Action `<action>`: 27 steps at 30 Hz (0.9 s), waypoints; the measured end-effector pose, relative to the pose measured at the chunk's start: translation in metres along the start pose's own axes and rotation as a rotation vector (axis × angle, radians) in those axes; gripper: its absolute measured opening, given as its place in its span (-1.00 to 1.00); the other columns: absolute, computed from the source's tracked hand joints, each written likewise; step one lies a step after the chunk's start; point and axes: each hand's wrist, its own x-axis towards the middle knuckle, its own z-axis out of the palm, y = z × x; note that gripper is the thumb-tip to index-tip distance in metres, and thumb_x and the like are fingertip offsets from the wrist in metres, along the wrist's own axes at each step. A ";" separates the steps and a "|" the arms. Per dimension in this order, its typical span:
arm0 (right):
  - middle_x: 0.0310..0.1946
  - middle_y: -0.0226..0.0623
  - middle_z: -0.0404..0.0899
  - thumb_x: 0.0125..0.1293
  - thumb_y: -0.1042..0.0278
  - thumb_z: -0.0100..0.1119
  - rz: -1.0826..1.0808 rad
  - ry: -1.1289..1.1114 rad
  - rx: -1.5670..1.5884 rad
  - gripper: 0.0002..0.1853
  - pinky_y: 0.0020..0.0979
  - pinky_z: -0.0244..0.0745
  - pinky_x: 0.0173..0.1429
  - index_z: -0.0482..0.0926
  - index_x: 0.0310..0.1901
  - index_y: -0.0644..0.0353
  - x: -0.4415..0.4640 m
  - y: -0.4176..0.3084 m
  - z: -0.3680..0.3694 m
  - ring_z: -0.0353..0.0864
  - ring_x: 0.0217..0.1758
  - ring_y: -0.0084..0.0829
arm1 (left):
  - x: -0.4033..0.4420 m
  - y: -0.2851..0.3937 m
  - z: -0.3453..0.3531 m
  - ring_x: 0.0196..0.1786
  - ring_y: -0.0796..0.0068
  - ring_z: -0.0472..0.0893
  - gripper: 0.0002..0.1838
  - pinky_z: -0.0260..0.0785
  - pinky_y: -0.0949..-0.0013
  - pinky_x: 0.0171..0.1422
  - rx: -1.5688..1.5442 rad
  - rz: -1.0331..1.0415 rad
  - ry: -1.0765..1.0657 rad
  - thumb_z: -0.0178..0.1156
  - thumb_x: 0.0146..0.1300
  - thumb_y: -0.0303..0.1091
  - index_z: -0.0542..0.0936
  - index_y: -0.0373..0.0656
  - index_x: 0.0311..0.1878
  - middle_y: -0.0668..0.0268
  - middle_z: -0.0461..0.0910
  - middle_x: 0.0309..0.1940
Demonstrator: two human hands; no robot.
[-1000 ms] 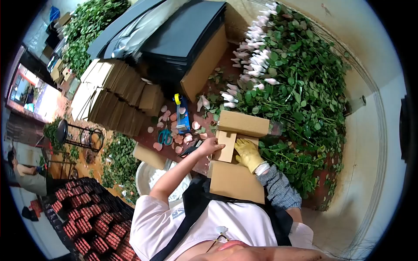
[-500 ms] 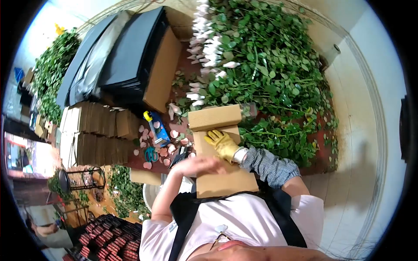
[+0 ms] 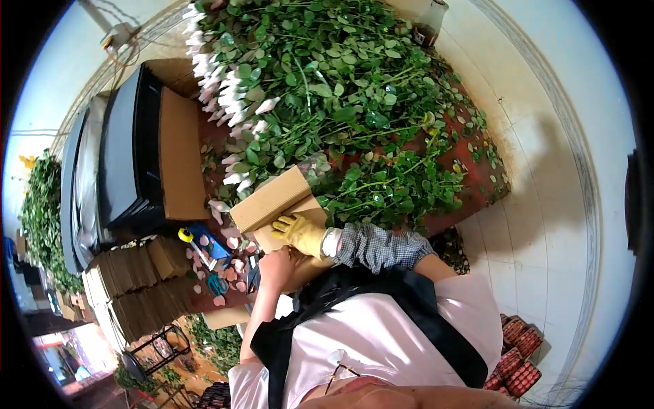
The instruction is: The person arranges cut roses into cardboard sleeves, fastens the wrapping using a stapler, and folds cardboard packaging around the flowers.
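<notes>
My right hand (image 3: 300, 235), in a yellow glove with a checked sleeve above it, lies palm down with fingers spread on a sheet of brown cardboard (image 3: 312, 206). A corrugated cardboard piece (image 3: 270, 199) sits at the sheet's far end, just beyond the glove. Bare and curled, my left hand (image 3: 277, 269) is right beside the glove, over the near part of the cardboard. Its fingertips are partly hidden, so what they pinch cannot be made out. Teal-handled scissors (image 3: 217, 284) and a black tool (image 3: 253, 274) rest left of that hand among loose petals.
Leafy rose stems (image 3: 354, 102) with pale wrapped heads (image 3: 228, 102) cover the far table. At left stand dark stacked sheets (image 3: 126, 146) beside a cardboard panel (image 3: 182, 160), and folded cardboard (image 3: 129, 273). A blue item (image 3: 210, 244) lies near petals.
My left hand has moved from above the cardboard to beside the glove, its fingers now curled. The cardboard has turned slantwise. The whole view has shifted, with the table things appearing further left.
</notes>
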 end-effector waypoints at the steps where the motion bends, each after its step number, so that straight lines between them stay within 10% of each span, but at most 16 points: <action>1: 0.40 -0.22 0.37 0.40 0.23 -0.07 0.009 0.001 0.010 -0.50 -0.12 0.22 0.49 0.39 0.36 0.03 -0.011 0.005 -0.023 0.32 0.45 -0.11 | -0.001 0.006 -0.007 -0.38 0.02 0.71 -0.66 0.56 0.08 -0.29 0.040 -0.045 -0.018 0.12 0.32 -0.04 0.65 -0.14 -0.26 0.07 0.69 -0.46; 5: 0.22 -0.23 0.56 0.47 0.28 0.15 -0.195 -0.082 1.535 -0.54 -0.37 0.43 0.36 0.42 0.35 0.14 -0.035 0.044 -0.094 0.52 0.28 -0.43 | -0.003 -0.001 0.004 -0.37 0.02 0.70 -0.67 0.57 0.06 -0.29 -0.040 -0.064 -0.058 0.13 0.33 -0.04 0.65 -0.12 -0.23 0.07 0.68 -0.47; 7: 0.24 -0.30 0.55 0.49 0.25 0.12 0.014 0.075 1.562 -0.56 -0.36 0.45 0.35 0.43 0.36 0.06 -0.040 0.084 -0.118 0.52 0.28 -0.43 | -0.006 0.001 -0.001 -0.37 0.01 0.70 -0.68 0.57 0.04 -0.29 -0.106 -0.055 -0.006 0.13 0.34 -0.04 0.65 -0.10 -0.21 0.07 0.68 -0.48; 11: 0.10 -0.30 0.65 0.42 0.37 0.12 0.452 0.634 0.861 -0.69 -0.38 0.55 0.23 0.57 0.18 0.04 -0.009 0.189 -0.137 0.64 0.14 -0.42 | -0.006 0.013 -0.013 -0.35 -0.01 0.70 -0.74 0.55 0.04 -0.26 -0.094 -0.157 -0.089 0.11 0.36 -0.10 0.67 -0.01 -0.12 0.04 0.67 -0.46; 13: -0.21 -0.30 0.72 0.35 0.49 0.09 0.426 0.551 -0.065 -0.71 -0.24 0.59 -0.02 0.62 0.07 0.03 0.013 0.260 -0.113 0.69 -0.12 -0.33 | -0.006 0.016 -0.014 -0.36 -0.01 0.70 -0.74 0.56 0.03 -0.26 -0.087 -0.168 -0.107 0.11 0.36 -0.11 0.66 0.01 -0.07 0.03 0.68 -0.46; 15: -0.17 -0.23 0.71 0.23 0.58 0.18 0.448 0.406 -0.298 -0.66 -0.14 0.59 0.04 0.64 0.05 0.09 0.029 0.304 -0.058 0.69 -0.02 -0.30 | -0.008 0.019 -0.014 -0.35 0.01 0.70 -0.73 0.57 0.05 -0.29 -0.101 -0.195 -0.033 0.17 0.31 -0.06 0.67 -0.02 -0.16 0.09 0.67 -0.49; 17: -0.22 -0.20 0.70 0.25 0.52 0.18 0.483 0.041 -0.189 -0.74 -0.14 0.58 -0.01 0.66 -0.02 0.11 0.041 0.307 -0.066 0.68 -0.09 -0.26 | -0.009 0.021 -0.012 -0.34 0.01 0.70 -0.73 0.57 0.07 -0.29 -0.100 -0.206 -0.016 0.19 0.30 -0.05 0.67 -0.01 -0.16 0.10 0.68 -0.48; 20: -0.39 -0.18 0.66 0.26 0.46 0.20 0.496 0.602 0.270 -0.85 -0.17 0.55 -0.16 0.67 -0.15 0.16 0.031 0.275 -0.109 0.67 -0.29 -0.23 | -0.008 0.023 -0.008 -0.34 0.02 0.70 -0.76 0.58 0.08 -0.29 -0.076 -0.236 -0.022 0.18 0.29 -0.10 0.68 -0.01 -0.15 0.12 0.68 -0.46; 21: -0.48 -0.23 0.64 0.23 0.50 0.21 0.327 0.777 -0.071 -0.88 -0.20 0.54 -0.22 0.67 -0.21 0.19 0.027 0.268 -0.125 0.63 -0.34 -0.23 | -0.008 0.022 -0.004 -0.34 0.03 0.69 -0.77 0.58 0.08 -0.29 -0.071 -0.253 -0.022 0.17 0.29 -0.12 0.68 0.00 -0.15 0.13 0.68 -0.45; 27: -0.51 -0.26 0.58 0.06 0.64 0.31 0.394 0.879 -0.089 -0.50 -0.27 0.57 -0.11 0.59 0.10 0.11 0.004 0.285 -0.133 0.58 -0.42 -0.31 | -0.010 0.020 0.000 -0.39 0.05 0.70 -0.75 0.55 0.06 -0.30 -0.064 -0.216 0.012 0.13 0.36 -0.14 0.67 0.00 -0.06 0.08 0.68 -0.48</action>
